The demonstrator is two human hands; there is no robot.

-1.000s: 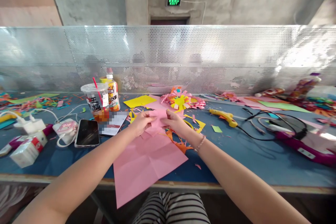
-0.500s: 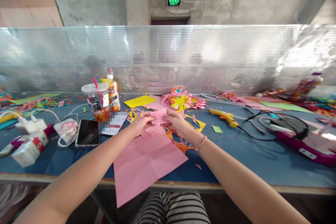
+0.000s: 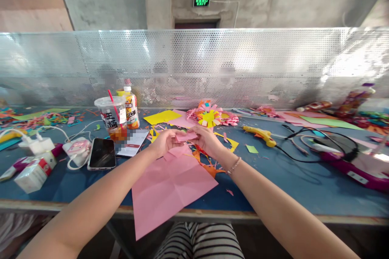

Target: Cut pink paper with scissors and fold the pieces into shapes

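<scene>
A small folded pink paper [image 3: 186,136] is pinched between my left hand [image 3: 165,142] and my right hand [image 3: 207,141]. Both hands are closed on its two sides, above the middle of the table. Below them a large creased pink sheet [image 3: 173,188] lies flat, its near corner sticking out over the table edge. Another small pink piece [image 3: 177,152] rests at the sheet's far end. Orange paper scraps [image 3: 209,166] lie beside my right hand. Behind the hands stands a paper flower with a yellow centre [image 3: 209,118].
On the left are a phone [image 3: 102,153], a plastic cup with a straw [image 3: 112,117], a bottle [image 3: 131,107] and a white charger [image 3: 78,148]. A yellow glue gun [image 3: 260,135] and a purple power strip [image 3: 355,172] with cables lie right. A perforated metal screen [image 3: 194,60] stands behind.
The small pink paper has tipped from upright to flatter and sits slightly lower. My fingers have shifted around it, the right ones now reaching over its far side.
</scene>
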